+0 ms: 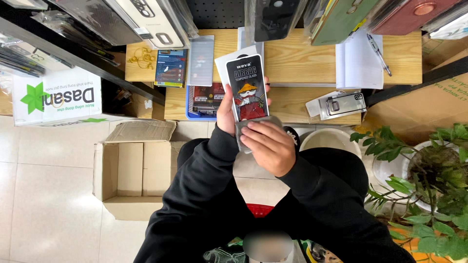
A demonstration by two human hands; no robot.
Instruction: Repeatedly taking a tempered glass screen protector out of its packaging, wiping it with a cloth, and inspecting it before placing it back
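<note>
In your left hand (227,113) you grip a black packet (250,88); your right hand (267,145) presses a grey cloth (243,129) against its lower end, wiping underway.

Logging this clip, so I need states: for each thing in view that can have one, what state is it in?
Glass pack: upright, held in left hand.
Grey cloth: pressed on the pack's lower end by right hand.
Cardboard box: open, flaps out, on the floor.
Notebook: open, pen lying on it.
Phone case: boxed, flat on the desk.
</note>
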